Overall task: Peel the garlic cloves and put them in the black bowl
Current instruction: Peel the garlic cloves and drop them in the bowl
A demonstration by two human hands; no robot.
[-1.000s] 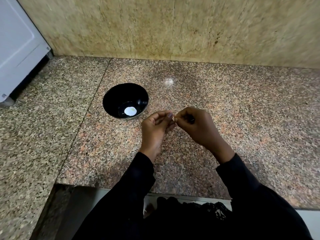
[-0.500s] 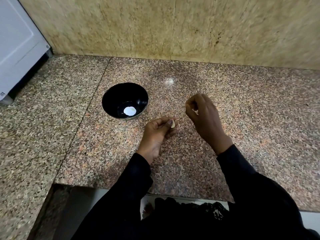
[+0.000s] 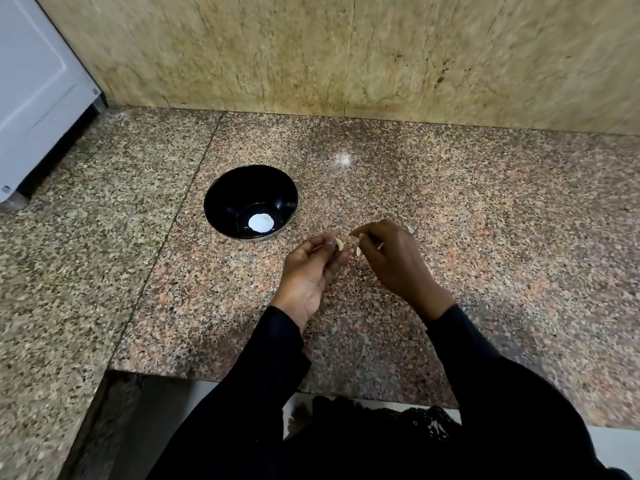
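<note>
Left hand [image 3: 313, 268] pinching garlic clove [image 3: 340, 244], right hand [image 3: 391, 258] fingers curled just beside, hold unclear

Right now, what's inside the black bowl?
Inside the black bowl only a round white patch shows at the bottom; I cannot tell if it is garlic or a reflection. The near inner wall is hidden by the rim.

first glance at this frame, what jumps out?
The two hands at centre: the left hand pinches a pale garlic clove at its fingertips, and the right hand sits close beside it, fingers curled, seemingly holding bits of skin. Just behind and left, a black bowl stands on the granite counter with a bright white spot at its bottom.
</note>
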